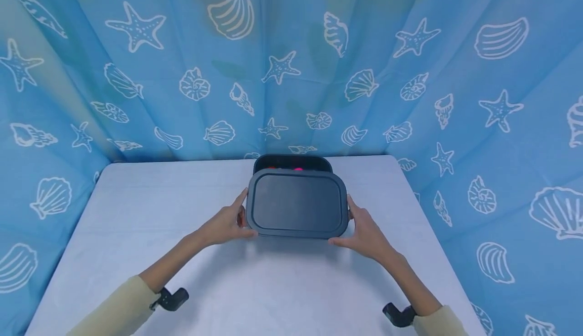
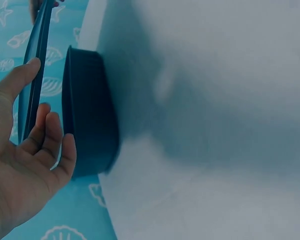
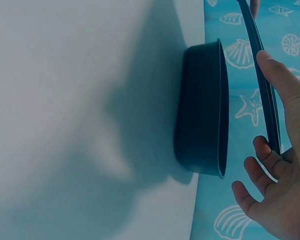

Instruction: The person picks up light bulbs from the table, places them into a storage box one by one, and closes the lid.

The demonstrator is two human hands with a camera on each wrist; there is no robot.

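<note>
A dark grey-blue lid (image 1: 297,203), rectangular with rounded corners, is held level between both hands in the head view. My left hand (image 1: 230,219) grips its left end, thumb on the near edge. At the right end my right hand (image 1: 363,228) grips it the same way. Behind and below the lid stands a dark, deep box (image 1: 291,161) on the table. Small red and pink items (image 1: 298,169) show inside it, mostly hidden by the lid. Both wrist views show a gap between the lid (image 2: 34,75) and the box (image 3: 202,107).
A white-covered table (image 1: 173,194) lies under the box, which stands near its far edge. A blue curtain (image 1: 291,103) with white shells and starfish hangs behind and along the sides. Each wrist carries a black camera mount (image 1: 172,299).
</note>
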